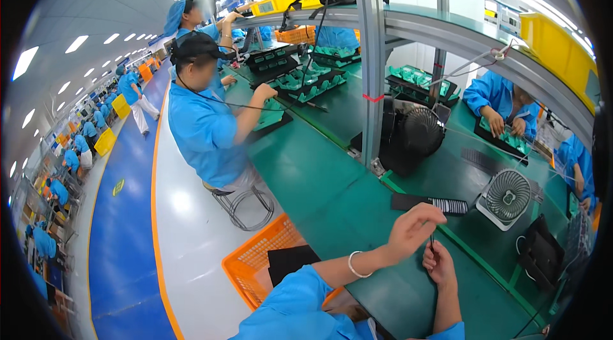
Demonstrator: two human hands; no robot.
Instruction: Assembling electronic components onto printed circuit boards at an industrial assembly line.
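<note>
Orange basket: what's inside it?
A flat black piece lies in or across the basket, beside something tan; anything beneath is hidden, and the blue left sleeve covers the near part.

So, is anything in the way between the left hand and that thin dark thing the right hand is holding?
Nothing visible is. The left hand is just above the thin dark thing in the picture, beside the right hand; whether they touch is unclear.
</note>
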